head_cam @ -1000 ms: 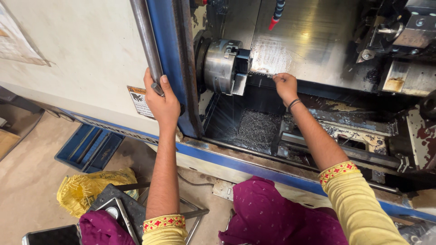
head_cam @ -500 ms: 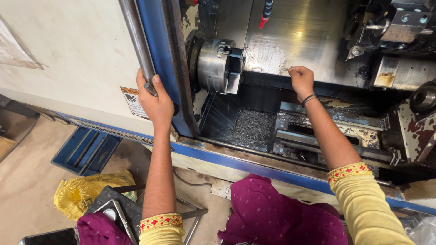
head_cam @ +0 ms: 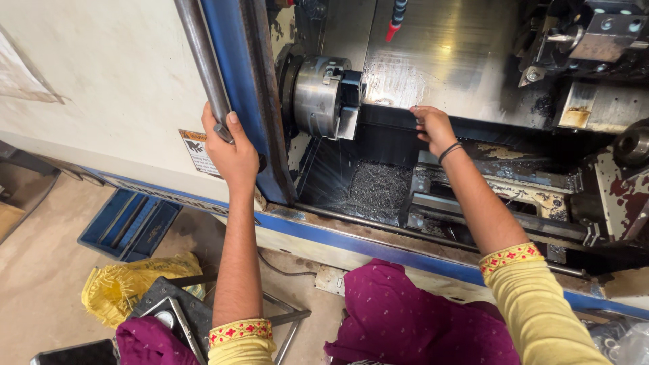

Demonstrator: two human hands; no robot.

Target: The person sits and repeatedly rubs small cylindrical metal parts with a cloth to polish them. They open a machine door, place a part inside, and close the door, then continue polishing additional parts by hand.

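I look down into an open lathe. My left hand (head_cam: 230, 145) is closed around the steel door handle bar (head_cam: 203, 61) on the blue-edged sliding door (head_cam: 233, 74). My right hand (head_cam: 433, 128), a dark band on its wrist, reaches inside and rests on the dark ledge just right of the round metal chuck (head_cam: 318, 94). Whether its fingers pinch a small part is hidden. Metal chips (head_cam: 375, 186) lie in the tray below the chuck.
A tool turret (head_cam: 595, 34) sits at upper right, a red-tipped coolant nozzle (head_cam: 392, 27) above the chuck. The cream machine panel (head_cam: 101, 88) fills the left. On the floor lie a blue tray (head_cam: 125, 223), a yellow sack (head_cam: 118, 287) and a dark crate (head_cam: 176, 311).
My right hand has shifted slightly along the ledge inside the machine. My left hand keeps its grip on the handle bar, and the view has moved closer.
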